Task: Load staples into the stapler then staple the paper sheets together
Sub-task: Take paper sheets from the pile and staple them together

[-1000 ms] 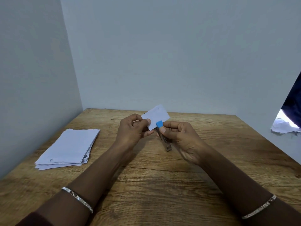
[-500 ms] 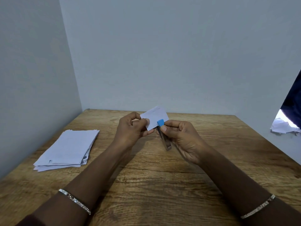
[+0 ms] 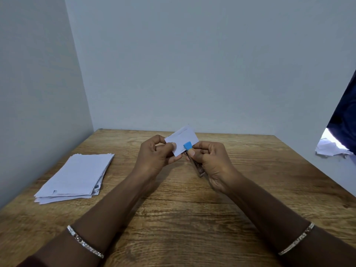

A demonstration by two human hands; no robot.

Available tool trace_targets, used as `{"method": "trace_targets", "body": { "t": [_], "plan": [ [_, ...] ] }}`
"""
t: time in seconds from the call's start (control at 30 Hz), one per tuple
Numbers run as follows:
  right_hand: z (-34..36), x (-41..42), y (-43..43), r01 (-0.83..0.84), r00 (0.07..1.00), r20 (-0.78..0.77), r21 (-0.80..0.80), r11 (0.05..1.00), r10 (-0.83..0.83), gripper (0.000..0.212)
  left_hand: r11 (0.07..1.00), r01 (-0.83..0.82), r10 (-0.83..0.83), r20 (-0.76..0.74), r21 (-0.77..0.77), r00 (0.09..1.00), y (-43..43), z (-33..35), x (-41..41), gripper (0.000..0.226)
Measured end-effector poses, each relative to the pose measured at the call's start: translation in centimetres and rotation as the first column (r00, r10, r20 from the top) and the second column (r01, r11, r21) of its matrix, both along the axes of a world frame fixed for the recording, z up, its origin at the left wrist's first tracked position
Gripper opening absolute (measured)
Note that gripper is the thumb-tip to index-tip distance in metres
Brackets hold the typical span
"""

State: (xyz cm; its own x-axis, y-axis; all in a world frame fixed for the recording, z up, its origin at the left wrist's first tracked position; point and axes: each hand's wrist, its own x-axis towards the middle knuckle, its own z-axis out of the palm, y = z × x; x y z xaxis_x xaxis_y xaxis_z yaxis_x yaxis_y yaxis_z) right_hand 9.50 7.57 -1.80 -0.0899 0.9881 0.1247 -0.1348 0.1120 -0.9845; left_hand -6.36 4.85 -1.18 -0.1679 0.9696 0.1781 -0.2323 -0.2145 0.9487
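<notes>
Both hands are up near the middle of the frame, raised above the wooden surface. The left hand has its fingers pinched shut on a small slip of white paper, thumb on the near face, and the slip tilts up toward the upper right. The right hand is wrapped around a little stapler, fingers curled closed on it, with the metal body running down and to the right out of the fist. The stapler's blue tip sits right against the lower right corner of the paper slip, thumb just beneath it. Can't really tell from here whether the paper is actually inside the stapler's mouth or just in front of it.

Over at the left of the frame there's a loose stack of white paper sheets lying flat on the surface, edges a bit fanned out, well apart from the hands. Each wrist has a thin silvery bracelet, the left one at the lower left and the right one at the lower right. At the right edge there's a gap in the wall showing some crumpled white paper and something dark blue above it.
</notes>
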Motion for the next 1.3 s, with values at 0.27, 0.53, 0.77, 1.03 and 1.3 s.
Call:
{"method": "trace_targets", "body": {
  "t": [0.27, 0.53, 0.77, 1.03, 1.3],
  "plan": [
    [-0.1, 0.9, 0.0, -0.164, 0.984, -0.069, 0.003, 0.986, 0.164, 0.018, 1.0, -0.008, 0.008, -0.017, 0.028, 1.0, 0.1, -0.1, -0.4, 0.028],
    [0.3, 1.1, 0.0, -0.208, 0.975, -0.087, -0.006, 0.978, 0.206, 0.024, 0.996, -0.06, 0.066, -0.091, 0.068, 0.994, 0.8, -0.4, -0.9, 0.021],
    [0.2, 1.5, 0.3, -0.194, 0.979, -0.056, 0.007, 0.981, 0.194, 0.015, 0.996, -0.053, 0.06, -0.103, 0.074, 0.993, 0.7, -0.2, -0.9, 0.02],
    [0.1, 1.4, 0.4, -0.194, 0.975, -0.113, -0.019, 0.981, 0.19, 0.025, 0.996, -0.024, 0.032, -0.105, 0.082, 0.994, 0.7, -0.2, -1.0, 0.02],
    [0.2, 1.0, 0.4, -0.079, 0.993, -0.087, -0.028, 0.996, 0.076, 0.023, 0.996, 0.006, 0.004, -0.1, 0.093, 0.995, 0.4, -0.1, -0.5, 0.022]
  ]
}}
